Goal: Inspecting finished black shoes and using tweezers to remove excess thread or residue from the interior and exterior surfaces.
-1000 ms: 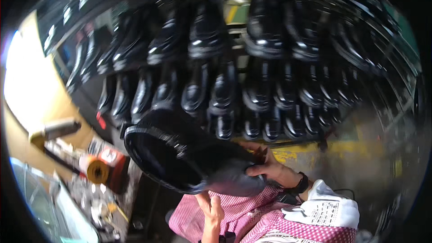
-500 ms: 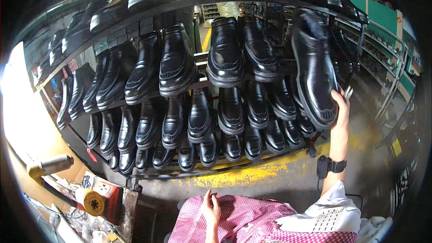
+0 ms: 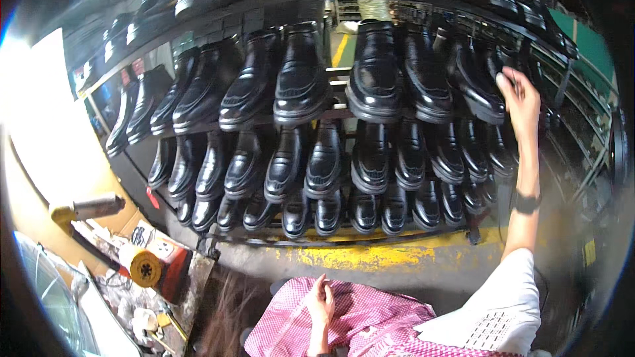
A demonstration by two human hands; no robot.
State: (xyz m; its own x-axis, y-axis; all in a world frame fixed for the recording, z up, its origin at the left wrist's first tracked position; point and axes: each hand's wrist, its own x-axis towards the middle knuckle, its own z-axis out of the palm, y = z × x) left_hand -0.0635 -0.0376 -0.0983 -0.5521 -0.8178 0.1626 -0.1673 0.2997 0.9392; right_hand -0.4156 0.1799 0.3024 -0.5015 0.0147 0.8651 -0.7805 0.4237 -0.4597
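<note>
Just right of a black leather shoe (image 3: 473, 82) on the rack's upper row, my right hand (image 3: 521, 102) is raised with its fingers loosely curled and apart. Nothing shows in its grasp; whether a fingertip touches a neighbouring shoe is hard to see. The shoe rests toe down and forward, beside another glossy black shoe (image 3: 424, 76). Low in front of me, my left hand (image 3: 322, 301) lies over the pink checked apron (image 3: 377, 311), fingers half bent and thumb apart, holding nothing.
A dark metal rack (image 3: 278, 119) carries several rows of black shoes across the view. At lower left, a workbench holds a yellow-ended tool (image 3: 145, 268), a metal cylinder (image 3: 98, 206) and clutter. Yellow paint (image 3: 370, 256) marks the floor below the rack.
The shoe that my right hand held out front now sits in the rack's upper row, released. My right hand has moved up and right. The view has shifted; my left hand stays low.
</note>
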